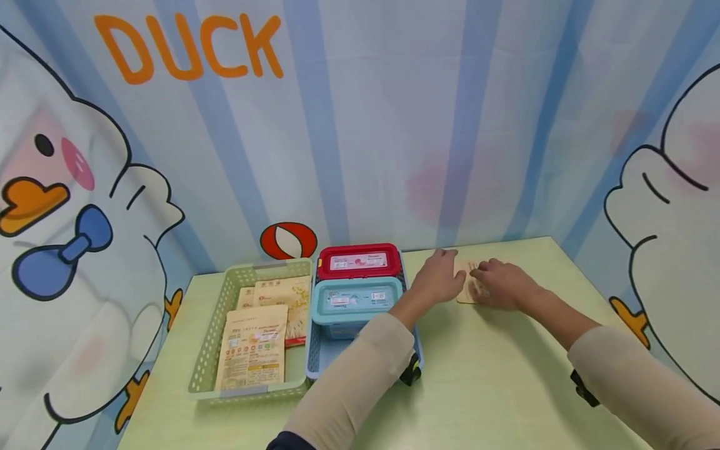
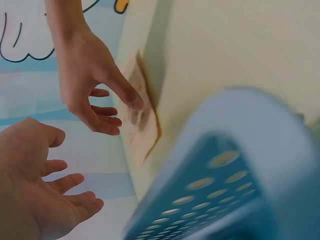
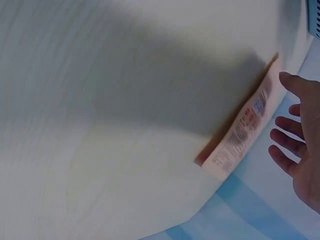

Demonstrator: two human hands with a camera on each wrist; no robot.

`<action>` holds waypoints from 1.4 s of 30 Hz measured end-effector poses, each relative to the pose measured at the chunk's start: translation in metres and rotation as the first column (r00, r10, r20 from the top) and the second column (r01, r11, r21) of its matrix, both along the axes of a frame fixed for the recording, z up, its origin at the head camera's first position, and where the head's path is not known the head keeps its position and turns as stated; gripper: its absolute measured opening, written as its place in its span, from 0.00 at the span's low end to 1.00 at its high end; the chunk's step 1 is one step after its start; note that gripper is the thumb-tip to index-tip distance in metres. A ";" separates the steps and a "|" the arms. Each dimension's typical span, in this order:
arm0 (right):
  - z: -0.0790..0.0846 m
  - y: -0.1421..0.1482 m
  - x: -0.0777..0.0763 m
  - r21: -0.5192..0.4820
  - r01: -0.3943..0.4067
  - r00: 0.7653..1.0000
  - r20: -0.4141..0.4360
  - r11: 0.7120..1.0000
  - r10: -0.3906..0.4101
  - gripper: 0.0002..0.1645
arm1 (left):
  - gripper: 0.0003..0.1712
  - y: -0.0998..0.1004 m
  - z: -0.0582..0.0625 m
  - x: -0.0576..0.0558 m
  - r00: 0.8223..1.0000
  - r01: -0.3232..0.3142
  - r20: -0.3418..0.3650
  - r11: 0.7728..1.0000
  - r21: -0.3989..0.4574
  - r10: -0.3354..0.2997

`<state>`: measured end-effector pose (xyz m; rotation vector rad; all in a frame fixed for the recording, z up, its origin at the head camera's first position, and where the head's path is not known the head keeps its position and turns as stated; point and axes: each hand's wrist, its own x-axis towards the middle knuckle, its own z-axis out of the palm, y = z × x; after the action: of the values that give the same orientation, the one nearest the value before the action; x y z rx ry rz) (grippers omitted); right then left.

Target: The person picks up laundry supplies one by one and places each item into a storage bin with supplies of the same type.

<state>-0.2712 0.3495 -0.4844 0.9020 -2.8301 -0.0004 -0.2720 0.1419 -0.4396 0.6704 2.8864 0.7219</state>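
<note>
A flat beige printed pouch (image 1: pixel 466 292) lies on the table near its back edge. My right hand (image 1: pixel 503 284) hovers at the pouch with loosely bent fingers, and in the right wrist view its thumb is close to one end of the pouch (image 3: pixel 242 127). Whether the thumb touches it I cannot tell. To the left of the pouch, my left hand (image 1: pixel 435 280) is in the air with relaxed, spread fingers and holds nothing. The left wrist view shows both hands apart, the left hand (image 2: pixel 35 185) lower and the right hand (image 2: pixel 87 72) above.
A green basket (image 1: pixel 209 350) on the left holds several beige pouches (image 1: pixel 253 347). Beside it, a blue basket (image 1: pixel 316 359) holds a red-lidded box (image 1: pixel 358 272) and a teal-lidded box (image 1: pixel 357 312). My left forearm reaches over this basket. A duck-print curtain (image 1: pixel 382 125) hangs behind the table (image 1: pixel 478 387).
</note>
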 end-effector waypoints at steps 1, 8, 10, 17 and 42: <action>-0.004 -0.001 0.000 0.025 -0.008 1.000 -0.019 1.000 0.009 0.20 | 0.32 0.001 -0.002 0.001 1.000 -0.005 0.010 1.000 -0.004 0.005; -0.016 -0.007 0.004 0.147 -0.030 0.993 -0.106 0.989 0.046 0.12 | 0.32 0.002 -0.009 0.007 1.000 0.017 0.026 1.000 0.024 -0.017; -0.017 -0.008 0.005 0.153 -0.026 0.993 -0.112 0.988 0.044 0.09 | 0.32 0.003 -0.008 0.008 0.999 0.028 0.016 0.999 0.038 -0.029; -0.020 -0.011 0.011 0.218 -0.035 0.977 -0.196 0.975 0.079 0.08 | 0.31 0.004 -0.002 0.009 0.999 0.039 0.022 0.999 0.016 -0.039; 0.012 -0.012 0.015 -0.565 0.164 0.888 -0.272 0.809 -0.370 0.04 | 0.38 -0.005 -0.007 0.002 0.961 -0.188 0.257 0.924 0.331 0.104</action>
<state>-0.2559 0.3375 -0.4724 0.3188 -2.3737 0.4965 -0.2700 0.1369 -0.4461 0.3646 2.6302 1.2691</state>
